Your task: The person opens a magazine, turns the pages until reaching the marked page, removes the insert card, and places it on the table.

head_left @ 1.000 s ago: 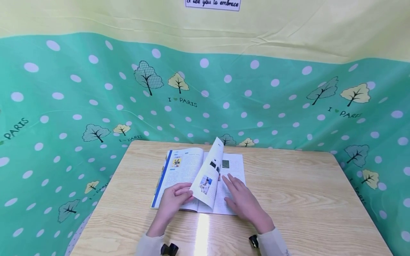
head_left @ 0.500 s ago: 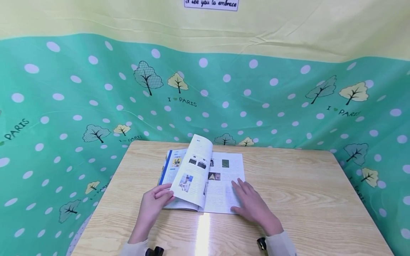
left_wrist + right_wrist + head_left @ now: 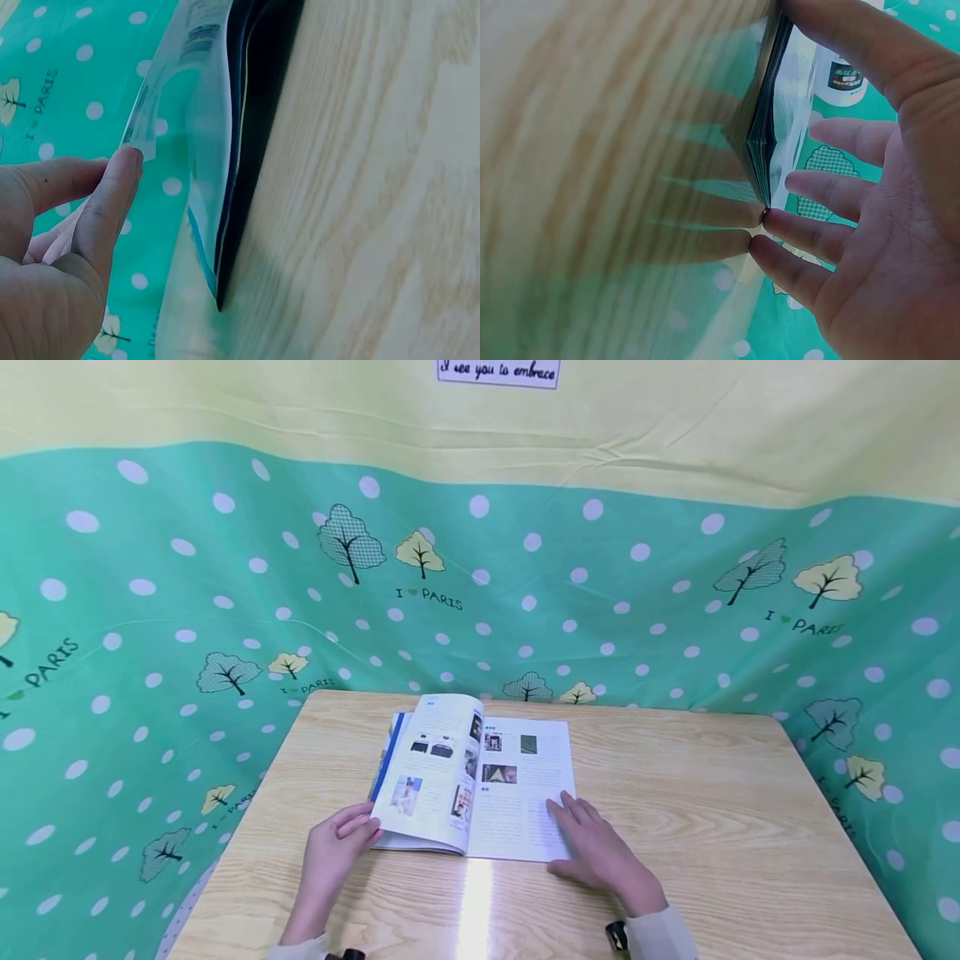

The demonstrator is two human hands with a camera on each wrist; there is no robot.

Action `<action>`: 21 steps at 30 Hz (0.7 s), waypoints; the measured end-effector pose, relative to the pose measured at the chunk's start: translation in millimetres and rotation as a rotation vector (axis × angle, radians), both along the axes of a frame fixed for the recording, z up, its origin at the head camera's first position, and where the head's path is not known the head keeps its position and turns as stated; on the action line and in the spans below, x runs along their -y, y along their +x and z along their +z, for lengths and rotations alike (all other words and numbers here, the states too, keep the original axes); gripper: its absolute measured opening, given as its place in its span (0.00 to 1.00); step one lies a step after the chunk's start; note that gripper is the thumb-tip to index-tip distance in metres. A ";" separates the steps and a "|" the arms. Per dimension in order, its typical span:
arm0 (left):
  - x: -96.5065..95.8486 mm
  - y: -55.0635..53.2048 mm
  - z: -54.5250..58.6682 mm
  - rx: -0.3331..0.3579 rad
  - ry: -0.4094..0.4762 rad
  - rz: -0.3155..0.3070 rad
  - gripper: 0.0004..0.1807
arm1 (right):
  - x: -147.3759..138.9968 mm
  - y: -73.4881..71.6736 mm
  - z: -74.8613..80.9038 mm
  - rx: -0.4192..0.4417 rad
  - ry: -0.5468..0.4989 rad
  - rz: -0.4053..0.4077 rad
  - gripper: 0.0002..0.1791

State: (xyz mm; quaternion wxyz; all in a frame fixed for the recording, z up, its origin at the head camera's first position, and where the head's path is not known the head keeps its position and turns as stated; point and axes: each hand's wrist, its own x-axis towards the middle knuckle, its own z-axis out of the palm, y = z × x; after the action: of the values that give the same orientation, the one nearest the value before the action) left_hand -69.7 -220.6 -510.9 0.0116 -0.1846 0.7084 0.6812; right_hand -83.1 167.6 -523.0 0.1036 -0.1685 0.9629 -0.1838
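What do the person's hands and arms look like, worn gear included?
The left hand and right hand are bare; no gloves or rings visible. Left sleeve and right sleeve are plain off-white. A small black device shows on the inner side of each: left device, mostly cut off by the frame, and right device, rounded. No cables visible.

Book [image 3: 517, 827] has white pages, blue strip [image 3: 387, 757] at left. Counter [image 3: 697, 793] is pale tan woodgrain. Cloth [image 3: 510, 556]: yellow top, green below, pale dots, grey and yellow trees. Sleeves [image 3: 662, 937] off-white.
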 end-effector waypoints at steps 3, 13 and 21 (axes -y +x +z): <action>2.9 0.4 -2.2 0.005 -0.002 0.006 0.22 | -0.6 0.3 -0.6 -0.008 -0.001 0.004 0.51; 8.1 0.4 -9.8 0.024 -0.008 0.015 0.22 | -0.5 0.2 -0.9 0.003 0.012 0.002 0.49; 12.4 -0.3 -16.6 0.034 -0.016 0.027 0.22 | -1.2 -0.1 0.1 0.003 0.012 0.007 0.47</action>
State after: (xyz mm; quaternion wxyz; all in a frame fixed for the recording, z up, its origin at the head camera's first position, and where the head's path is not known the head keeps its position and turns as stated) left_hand -70.0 -233.0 -527.6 0.0132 -0.2059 0.7111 0.6721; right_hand -83.2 168.8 -522.9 0.1065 -0.1709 0.9632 -0.1779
